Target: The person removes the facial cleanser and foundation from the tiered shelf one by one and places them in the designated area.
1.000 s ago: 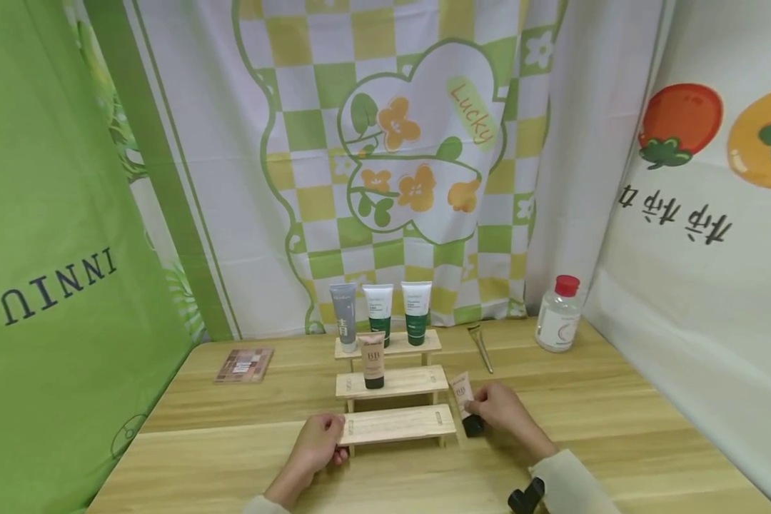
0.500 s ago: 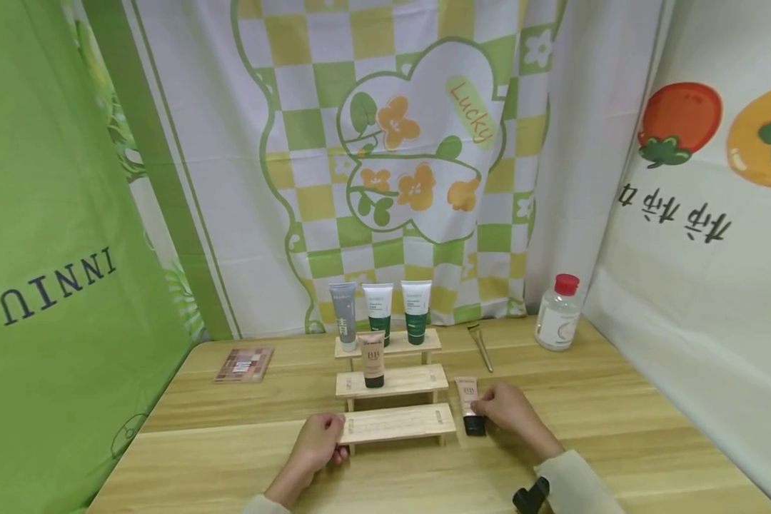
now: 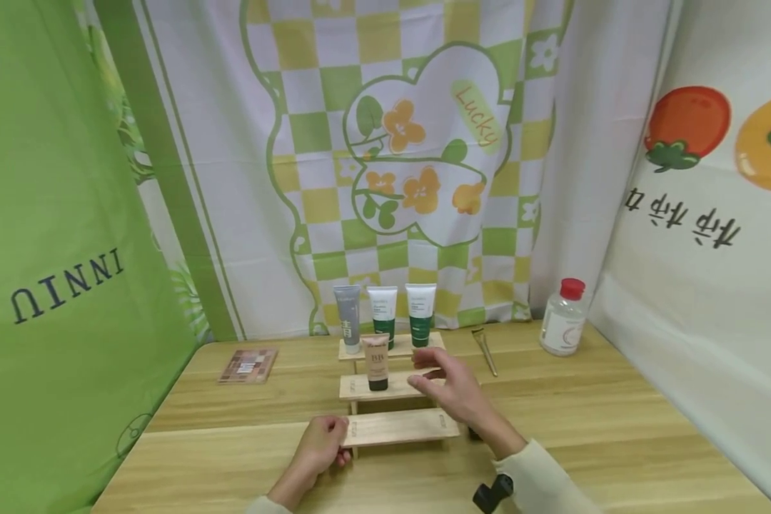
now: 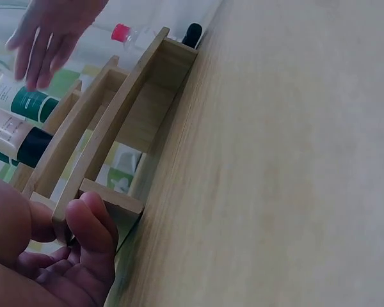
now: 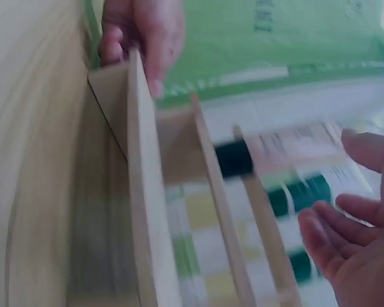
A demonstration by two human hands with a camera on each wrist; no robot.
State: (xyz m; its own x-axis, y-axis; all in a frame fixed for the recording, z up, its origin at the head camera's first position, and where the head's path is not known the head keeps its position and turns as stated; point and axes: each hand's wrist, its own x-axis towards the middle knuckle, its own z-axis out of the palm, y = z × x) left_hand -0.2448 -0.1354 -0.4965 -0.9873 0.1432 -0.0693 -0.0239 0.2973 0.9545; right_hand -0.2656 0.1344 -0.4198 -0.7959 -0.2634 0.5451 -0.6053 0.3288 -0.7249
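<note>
My left hand [image 3: 319, 446] pinches the left end of the lowest step of a three-tier wooden display stand [image 3: 401, 427]. Thumb and fingers close round that board's corner in the left wrist view. Over the right part of the middle step is my right hand [image 3: 457, 391], its fingers spread and holding nothing. Left of those fingertips, a pinkish-beige BB cream tube [image 3: 376, 360] stands upright on its black cap. On the top step stand a grey tube [image 3: 348, 318] and two white-and-green tubes [image 3: 383, 314]. A second BB tube is mostly hidden behind my right forearm; its black cap [image 3: 474, 432] peeks out.
A makeup palette [image 3: 248, 366] lies at the left of the wooden table [image 3: 231, 421]. Right of the stand lies a slim brush [image 3: 485, 353]. A clear bottle with a red cap [image 3: 563, 318] stands at the back right, near the hanging cloths.
My right hand has let go of the BB tube lying right of the stand and moved up and left over the middle step. My left hand keeps its hold on the lowest step.
</note>
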